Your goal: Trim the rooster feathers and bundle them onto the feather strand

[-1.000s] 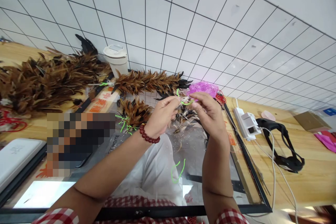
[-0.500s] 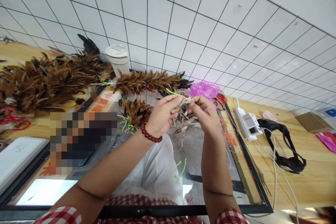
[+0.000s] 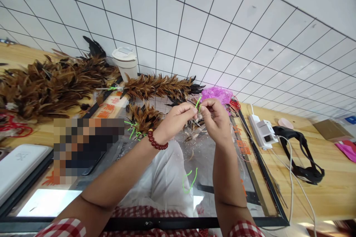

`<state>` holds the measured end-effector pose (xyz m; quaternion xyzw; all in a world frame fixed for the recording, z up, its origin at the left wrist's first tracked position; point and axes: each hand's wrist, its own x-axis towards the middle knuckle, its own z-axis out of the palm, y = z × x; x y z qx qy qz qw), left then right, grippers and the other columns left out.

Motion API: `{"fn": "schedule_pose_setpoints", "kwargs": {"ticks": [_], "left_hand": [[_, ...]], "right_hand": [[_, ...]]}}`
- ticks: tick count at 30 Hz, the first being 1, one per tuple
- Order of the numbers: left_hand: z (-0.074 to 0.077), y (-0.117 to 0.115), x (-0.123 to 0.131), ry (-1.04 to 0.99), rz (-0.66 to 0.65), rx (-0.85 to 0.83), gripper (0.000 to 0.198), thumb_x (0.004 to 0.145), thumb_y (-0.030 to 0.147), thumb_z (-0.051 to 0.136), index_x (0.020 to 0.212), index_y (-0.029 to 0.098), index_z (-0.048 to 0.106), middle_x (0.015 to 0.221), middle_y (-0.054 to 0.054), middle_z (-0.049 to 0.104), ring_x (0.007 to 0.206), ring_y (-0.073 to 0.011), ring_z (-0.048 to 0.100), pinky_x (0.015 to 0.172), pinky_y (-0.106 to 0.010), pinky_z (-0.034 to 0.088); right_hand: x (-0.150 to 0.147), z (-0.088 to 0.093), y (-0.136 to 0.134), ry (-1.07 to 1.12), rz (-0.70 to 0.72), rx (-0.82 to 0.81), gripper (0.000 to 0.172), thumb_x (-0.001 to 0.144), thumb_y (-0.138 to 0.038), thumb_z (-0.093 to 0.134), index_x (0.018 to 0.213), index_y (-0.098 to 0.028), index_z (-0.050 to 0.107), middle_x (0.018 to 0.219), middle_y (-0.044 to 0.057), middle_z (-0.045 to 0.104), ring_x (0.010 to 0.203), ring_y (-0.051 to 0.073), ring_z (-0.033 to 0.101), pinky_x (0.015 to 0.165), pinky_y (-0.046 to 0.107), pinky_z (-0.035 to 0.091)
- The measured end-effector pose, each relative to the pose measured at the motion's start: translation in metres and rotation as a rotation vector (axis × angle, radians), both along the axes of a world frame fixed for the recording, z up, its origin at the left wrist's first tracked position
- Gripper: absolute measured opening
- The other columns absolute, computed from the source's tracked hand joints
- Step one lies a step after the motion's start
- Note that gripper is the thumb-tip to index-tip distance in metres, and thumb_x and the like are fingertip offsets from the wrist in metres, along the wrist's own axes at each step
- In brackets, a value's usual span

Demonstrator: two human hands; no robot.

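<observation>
L hand (image 3: 176, 119) & R hand (image 3: 219, 120) close tog. above glass (image 3: 207, 159); thumb + index of each pinching green cord (image 3: 198, 102) btw. them. 2nd cord (image 3: 194, 183) lies on glass. Feather strip (image 3: 161, 87) behind hands, cup (image 3: 125, 64) near its L end, pink bag (image 3: 218, 94) behind R hand.

Gap between forearms (image 3: 122, 166), feather garland (image 3: 160, 87) and cup (image 3: 126, 66) blocking beyond
</observation>
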<state>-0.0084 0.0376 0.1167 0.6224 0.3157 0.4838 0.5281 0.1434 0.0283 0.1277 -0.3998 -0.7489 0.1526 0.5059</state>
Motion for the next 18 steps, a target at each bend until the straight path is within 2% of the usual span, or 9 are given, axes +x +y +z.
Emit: {"fn": "schedule_pose_setpoints", "kwargs": {"ticks": [3, 8, 11, 14, 18], "left_hand": [[0.0005, 0.002, -0.0031, 0.192, 0.033, 0.179, 0.028, 0.086, 0.028, 0.046, 0.062, 0.016, 0.054, 0.076, -0.003, 0.054, 0.079, -0.015, 0.051, 0.075, -0.029, 0.042], [0.0002, 0.0009, -0.0037, 0.402, 0.04, 0.395, 0.024, 0.09, 0.022, 0.038, 0.076, 0.016, 0.057, 0.088, -0.006, 0.057, 0.088, -0.0173, 0.052, 0.083, -0.033, 0.042], [-0.0008, -0.0001, -0.0027, 0.428, 0.022, 0.442, 0.024, 0.091, 0.021, 0.037, 0.076, 0.017, 0.056, 0.087, -0.006, 0.058, 0.088, -0.0171, 0.053, 0.083, -0.033, 0.042], [-0.0009, -0.001, -0.0013, 0.433, 0.069, 0.423, 0.027, 0.09, 0.02, 0.038, 0.065, 0.017, 0.05, 0.076, -0.003, 0.053, 0.077, -0.0154, 0.05, 0.075, -0.03, 0.042], [0.0004, -0.0018, -0.0003, 0.356, 0.186, 0.395, 0.03, 0.09, 0.02, 0.039, 0.06, 0.018, 0.043, 0.071, -0.002, 0.049, 0.071, -0.0137, 0.047, 0.067, -0.028, 0.039]], "right_hand": [[-0.0026, 0.0004, -0.001, -0.205, -0.08, 0.186, 0.008, 0.089, -0.017, 0.048, 0.089, -0.02, 0.056, 0.092, 0.006, 0.057, 0.091, 0.017, 0.054, 0.08, 0.032, 0.044], [-0.0027, -0.0032, -0.0001, -0.365, -0.137, 0.232, 0.013, 0.091, -0.016, 0.045, 0.092, -0.019, 0.057, 0.1, 0.009, 0.056, 0.094, 0.019, 0.054, 0.081, 0.036, 0.046], [-0.0014, -0.0019, -0.0002, -0.326, -0.102, 0.233, 0.012, 0.09, -0.017, 0.047, 0.091, -0.02, 0.059, 0.098, 0.008, 0.056, 0.092, 0.018, 0.055, 0.079, 0.034, 0.047], [-0.0018, 0.0, -0.0009, -0.238, -0.071, 0.197, 0.012, 0.09, -0.019, 0.049, 0.089, -0.021, 0.06, 0.094, 0.006, 0.057, 0.092, 0.018, 0.056, 0.081, 0.034, 0.047], [-0.0038, -0.0026, -0.0007, 0.043, -0.061, 0.016, 0.015, 0.089, -0.028, 0.054, 0.102, -0.023, 0.06, 0.099, 0.005, 0.06, 0.093, 0.017, 0.057, 0.083, 0.034, 0.048]]}}
